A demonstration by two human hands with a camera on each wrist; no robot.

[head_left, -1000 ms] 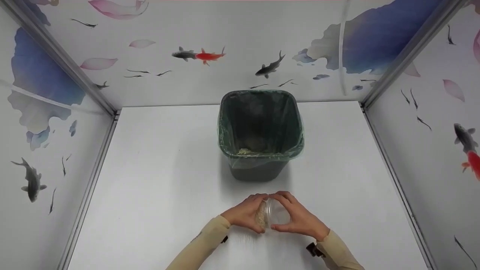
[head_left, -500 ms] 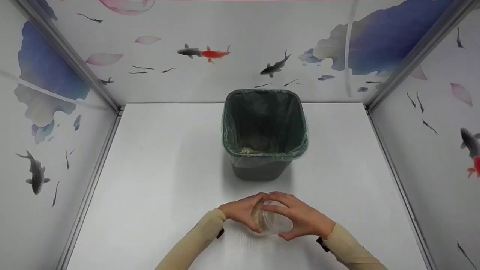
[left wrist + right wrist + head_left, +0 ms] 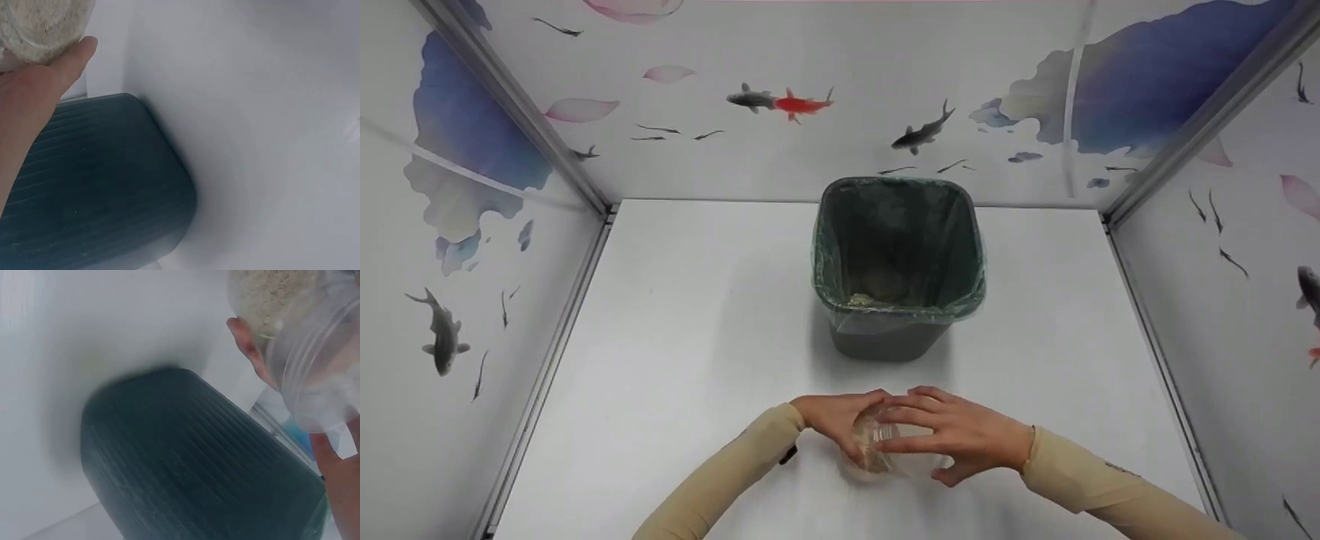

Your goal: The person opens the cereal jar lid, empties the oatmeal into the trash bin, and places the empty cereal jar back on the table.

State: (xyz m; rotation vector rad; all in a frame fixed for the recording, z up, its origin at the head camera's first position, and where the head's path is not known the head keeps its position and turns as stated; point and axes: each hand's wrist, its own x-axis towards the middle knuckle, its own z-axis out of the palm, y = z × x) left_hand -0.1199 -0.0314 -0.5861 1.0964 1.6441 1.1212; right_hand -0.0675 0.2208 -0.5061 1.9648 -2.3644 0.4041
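My left hand (image 3: 840,421) grips a clear round plastic container (image 3: 48,25) holding pale, flaky grain-like bits. Against its mouth end lies a second clear plastic container (image 3: 315,354) with a ridged rim. My right hand (image 3: 971,433) holds this second one, its thumb underneath and its fingers spread over the top. In the head view both containers are partly hidden behind the fingers, low over the table in front of a dark green bin (image 3: 889,341). The right wrist view shows the pale bits (image 3: 273,298) through the wall of the left container.
The bin has a clear green liner (image 3: 973,289) folded over its rim, and some pale bits (image 3: 861,300) lie inside. It stands near the back of the white table (image 3: 697,315). Walls printed with fish (image 3: 802,103) enclose the left, back and right sides.
The two containers have tilted and shifted slightly left and down. My right hand has turned, bringing its fingers further over the top, and its forearm has swung outward. The head view has shifted a little.
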